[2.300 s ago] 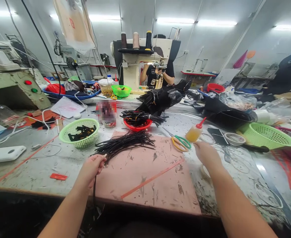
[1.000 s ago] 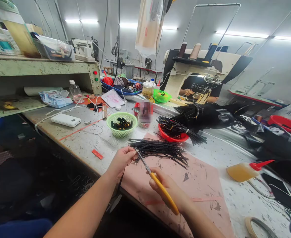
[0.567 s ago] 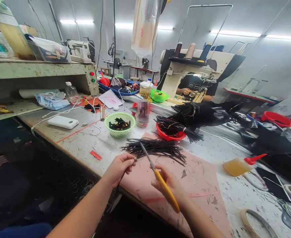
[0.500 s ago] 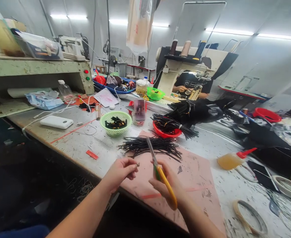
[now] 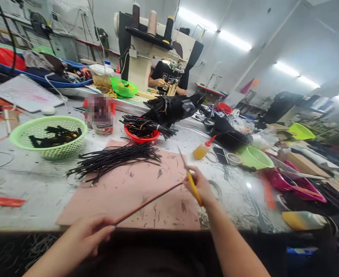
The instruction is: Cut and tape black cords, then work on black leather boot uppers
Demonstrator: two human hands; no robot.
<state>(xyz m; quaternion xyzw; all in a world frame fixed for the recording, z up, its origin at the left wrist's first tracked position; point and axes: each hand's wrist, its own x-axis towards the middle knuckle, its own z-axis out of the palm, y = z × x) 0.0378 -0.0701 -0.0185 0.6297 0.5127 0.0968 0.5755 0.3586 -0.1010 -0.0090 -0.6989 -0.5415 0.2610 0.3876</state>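
My left hand (image 5: 91,235), near the table's front edge, pinches one end of a thin dark strip (image 5: 150,201) with a reddish side. The strip stretches slantwise up to my right hand (image 5: 204,187), where its far end meets the fingers. In that hand I also hold scissors (image 5: 194,189) with yellow handles, blades pointing up and away; whether the blades are parted I cannot tell. Below the strip lies a pinkish mat (image 5: 135,186). A loose bundle of black strips (image 5: 119,158) rests across the mat's far left part.
Left stands a pale green basket (image 5: 65,152) with black pieces; behind the bundle, a red bowl (image 5: 142,137) heaped with black strips. A bottle of yellow liquid (image 5: 200,152) and tape roll (image 5: 215,189) lie right. Beyond, a person (image 5: 172,79) sits at a sewing machine (image 5: 140,54).
The view has swung right. My hands have moved apart, and a strip now spans between them. My right hand still holds the scissors.
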